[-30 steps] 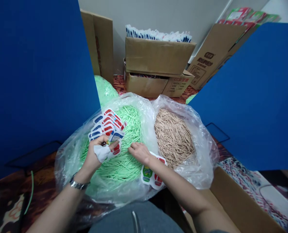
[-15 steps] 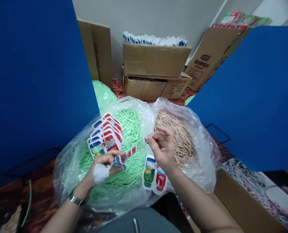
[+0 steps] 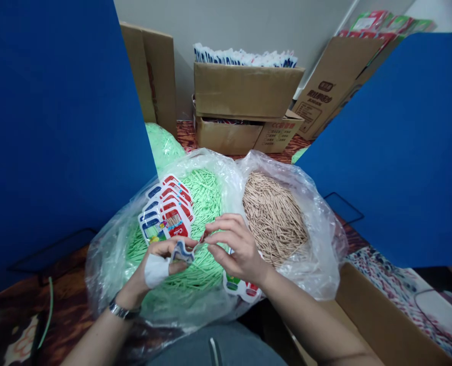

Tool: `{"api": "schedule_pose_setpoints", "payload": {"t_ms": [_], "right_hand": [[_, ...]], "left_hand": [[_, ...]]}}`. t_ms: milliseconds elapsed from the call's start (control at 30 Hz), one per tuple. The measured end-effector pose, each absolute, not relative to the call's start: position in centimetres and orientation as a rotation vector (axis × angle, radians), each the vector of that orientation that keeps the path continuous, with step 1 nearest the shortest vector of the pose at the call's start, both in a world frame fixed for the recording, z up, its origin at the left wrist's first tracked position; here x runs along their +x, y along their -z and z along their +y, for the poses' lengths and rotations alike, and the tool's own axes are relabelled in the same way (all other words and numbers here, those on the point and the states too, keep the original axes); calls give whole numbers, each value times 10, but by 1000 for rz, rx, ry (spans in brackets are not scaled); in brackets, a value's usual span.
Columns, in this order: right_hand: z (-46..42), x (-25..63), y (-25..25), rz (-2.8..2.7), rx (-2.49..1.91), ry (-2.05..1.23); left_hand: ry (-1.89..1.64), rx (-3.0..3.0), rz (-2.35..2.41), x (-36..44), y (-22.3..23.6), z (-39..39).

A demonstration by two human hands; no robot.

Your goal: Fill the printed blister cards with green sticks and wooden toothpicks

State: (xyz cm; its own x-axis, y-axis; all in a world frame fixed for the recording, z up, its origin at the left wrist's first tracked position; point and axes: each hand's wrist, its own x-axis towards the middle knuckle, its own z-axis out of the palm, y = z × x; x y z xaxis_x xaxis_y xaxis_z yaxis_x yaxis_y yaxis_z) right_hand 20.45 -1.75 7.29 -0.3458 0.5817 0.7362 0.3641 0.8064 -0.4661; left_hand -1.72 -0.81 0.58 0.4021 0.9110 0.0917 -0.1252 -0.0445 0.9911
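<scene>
My left hand (image 3: 164, 259), with white tape around the base of the thumb, pinches a small printed pouch (image 3: 182, 253) that is bent between thumb and fingers. My right hand (image 3: 235, 249) meets it from the right, its fingertips closed at the pouch's red end. Whether a stick is still between those fingertips is hidden. Beneath both hands lies a heap of thin green sticks (image 3: 205, 195) in a clear plastic bag. Several flat printed pouches (image 3: 176, 213) lie fanned on the green heap. Another pouch (image 3: 251, 291) is partly covered by my right hand.
Right of the green heap, a second clear bag holds thin brown sticks (image 3: 273, 218). Blue panels (image 3: 58, 127) rise on both sides. Behind stand stacked cardboard boxes (image 3: 248, 91), the top one packed with pouches. An open carton (image 3: 386, 315) is at the lower right.
My right hand has moved left and down, from above the bags' meeting edge to the pouch in my left hand. The brown stick it held no longer shows clearly.
</scene>
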Motion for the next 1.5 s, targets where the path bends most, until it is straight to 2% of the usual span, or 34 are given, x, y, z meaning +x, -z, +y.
{"api": "schedule_pose_setpoints", "payload": {"t_ms": [167, 233, 333, 433, 733, 1067, 1300, 1500], "right_hand": [[7, 227, -51, -1968, -990, -409], [18, 236, -28, -2188, -1120, -414], [27, 243, 5, -2837, -1151, -237], [26, 242, 22, -3162, -1128, 8], [26, 228, 28, -3286, -909, 268], [37, 238, 28, -3272, -772, 220], [35, 236, 11, -2989, -1155, -364], [27, 232, 11, -2165, -1160, -1455]], "left_hand": [[-1121, 1251, 940, -16, -5, -4], [-1141, 1215, 976, -16, -1, -3], [-1131, 1196, 1002, -17, 6, -3], [-1124, 1194, 1008, -17, 12, -4], [-1164, 1233, 979, -9, 4, -3], [-1153, 1173, 1042, -5, 6, -3], [-1226, 1052, 1108, -7, 5, 1], [-1268, 1045, 1152, -4, 0, 2]]}}
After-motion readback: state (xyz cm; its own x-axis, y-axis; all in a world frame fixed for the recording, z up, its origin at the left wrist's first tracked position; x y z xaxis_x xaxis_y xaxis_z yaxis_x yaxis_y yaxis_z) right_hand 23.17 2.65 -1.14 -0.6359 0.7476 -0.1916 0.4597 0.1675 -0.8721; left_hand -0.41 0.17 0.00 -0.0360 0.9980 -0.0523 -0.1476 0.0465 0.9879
